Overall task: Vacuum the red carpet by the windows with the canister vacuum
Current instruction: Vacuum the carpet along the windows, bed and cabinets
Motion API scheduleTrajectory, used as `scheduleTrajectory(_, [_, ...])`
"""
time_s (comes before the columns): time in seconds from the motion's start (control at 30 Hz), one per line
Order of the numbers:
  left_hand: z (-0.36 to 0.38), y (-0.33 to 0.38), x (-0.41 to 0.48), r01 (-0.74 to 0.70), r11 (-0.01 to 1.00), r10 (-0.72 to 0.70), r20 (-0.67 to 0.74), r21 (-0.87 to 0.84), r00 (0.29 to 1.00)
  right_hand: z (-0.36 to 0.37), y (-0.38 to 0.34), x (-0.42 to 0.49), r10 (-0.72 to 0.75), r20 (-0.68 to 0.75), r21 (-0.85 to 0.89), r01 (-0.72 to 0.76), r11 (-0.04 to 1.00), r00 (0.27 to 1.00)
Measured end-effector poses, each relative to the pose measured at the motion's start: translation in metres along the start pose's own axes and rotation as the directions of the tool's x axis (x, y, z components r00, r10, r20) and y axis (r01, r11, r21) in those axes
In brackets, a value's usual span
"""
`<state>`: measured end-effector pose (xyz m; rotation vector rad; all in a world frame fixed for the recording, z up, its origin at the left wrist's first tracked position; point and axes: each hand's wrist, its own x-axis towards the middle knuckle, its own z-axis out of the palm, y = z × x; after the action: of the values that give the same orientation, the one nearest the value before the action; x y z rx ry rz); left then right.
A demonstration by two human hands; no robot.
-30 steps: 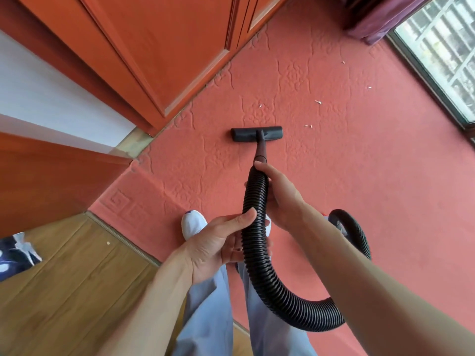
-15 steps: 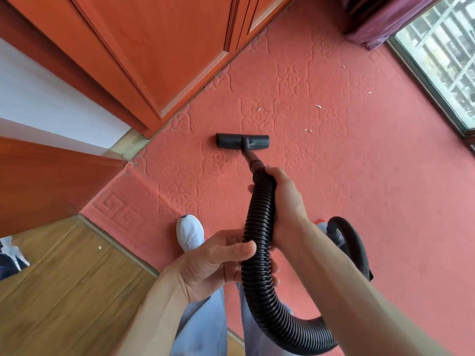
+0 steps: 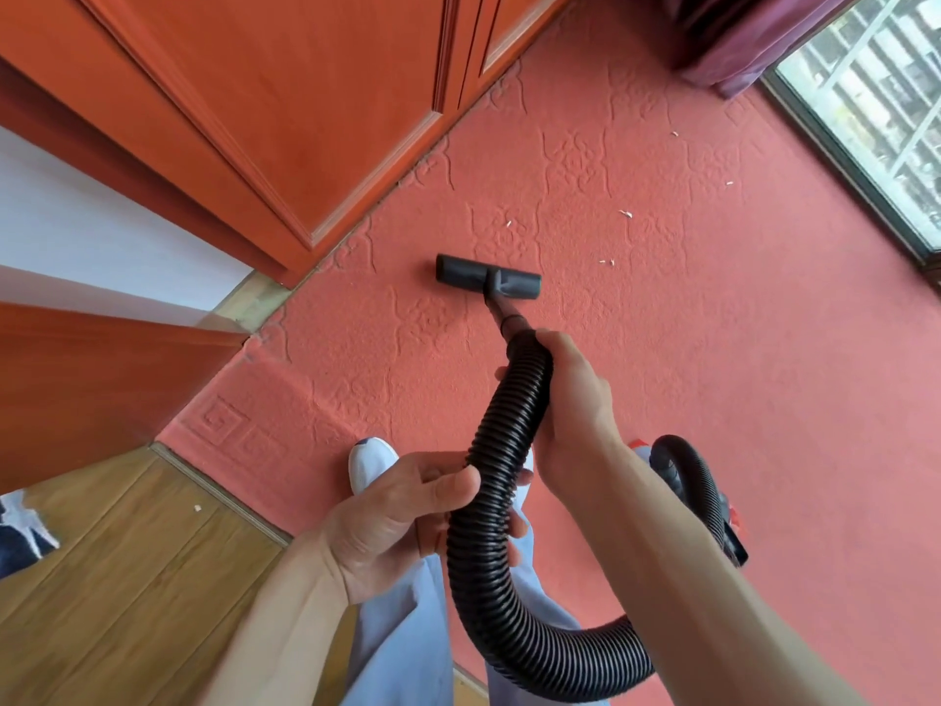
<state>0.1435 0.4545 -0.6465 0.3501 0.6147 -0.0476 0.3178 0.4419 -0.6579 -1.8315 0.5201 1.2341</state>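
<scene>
On the red carpet (image 3: 687,349) by the window (image 3: 876,109), a flat black floor nozzle (image 3: 488,275) lies flat against the pile, just off the foot of the orange wooden cabinet (image 3: 285,109). A short dark tube rises from its middle back toward the person and joins the ribbed black hose (image 3: 509,450). The right hand (image 3: 573,400) has its grip wrapped around the top end of the hose, just behind that tube, fingers curled over the ribs. The left hand (image 3: 402,512) holds the same hose lower down, its grip closed with the thumb lying across the top of the ribs and the fingers tucked beneath. From there the hose loops down past the pale blue trouser legs (image 3: 402,629), swings right under the right forearm and climbs to the canister vacuum (image 3: 713,501), which sits on the carpet behind that arm; only a black curve and some red trim of it show. A white shoe (image 3: 371,463) stands on the carpet's patterned border, close to the edge where the wooden floor (image 3: 127,578) begins. Small pale scraps (image 3: 625,213) lie scattered on the carpet beyond the nozzle and toward the window, apart from the nozzle. A dark maroon curtain (image 3: 738,38) hangs at the top corner beside the glass. One pale scrap also rests on the wooden floor
</scene>
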Motion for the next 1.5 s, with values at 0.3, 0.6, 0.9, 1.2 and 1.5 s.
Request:
scheduleTrajectory(0.3, [0.003,-0.002,0.01,-0.011,0.999,0.005,-0.161,-0.032,0.987,0.01,0.001,0.025,0.064,0.035,0.04,-0.065,0.997,0.997])
scheduleTrajectory(0.6, [-0.003,-0.01,0.003,0.026,0.999,-0.028,0.066,0.034,0.997,-0.005,0.008,0.008,0.044,0.072,-0.009,-0.044,0.999,0.996])
scheduleTrajectory(0.9, [0.001,-0.005,0.027,-0.125,0.986,0.053,-0.507,-0.109,0.861,0.024,-0.006,0.074,0.011,0.082,-0.107,-0.002,0.994,0.997])
scheduleTrajectory(1.2, [-0.008,-0.002,0.01,0.029,0.998,-0.035,0.125,0.05,0.992,0.004,-0.003,0.026,0.034,0.174,-0.124,-0.013,0.992,0.984])
scheduleTrajectory(1.5, [0.004,-0.004,0.038,-0.07,0.996,0.033,-0.477,-0.061,0.878,0.018,-0.02,0.081,-0.084,0.114,-0.243,0.109,0.964,0.99])
